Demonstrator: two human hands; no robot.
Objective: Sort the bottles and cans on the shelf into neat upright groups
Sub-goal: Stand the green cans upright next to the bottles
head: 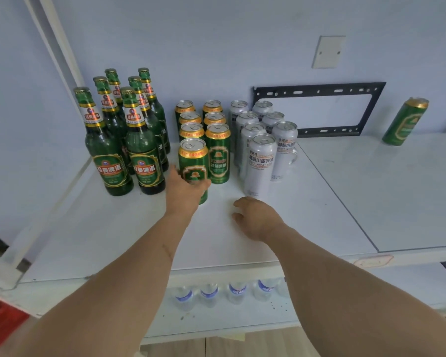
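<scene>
The right hand (258, 217) rests loosely curled on the white shelf (268, 240), holding nothing. The left hand (184, 188) wraps around the front green can (193, 161). Green bottles (124, 140) stand left, silver cans (262, 150) right. One green can (404, 122) stands alone, far right.

At left of the frame we see six green bottles (129, 140) upright on the white shelf (242, 240), green cans (204, 140) in two rows mid-frame, silver cans (262, 140) beside them, and one green can (404, 122) alone at far right.
</scene>
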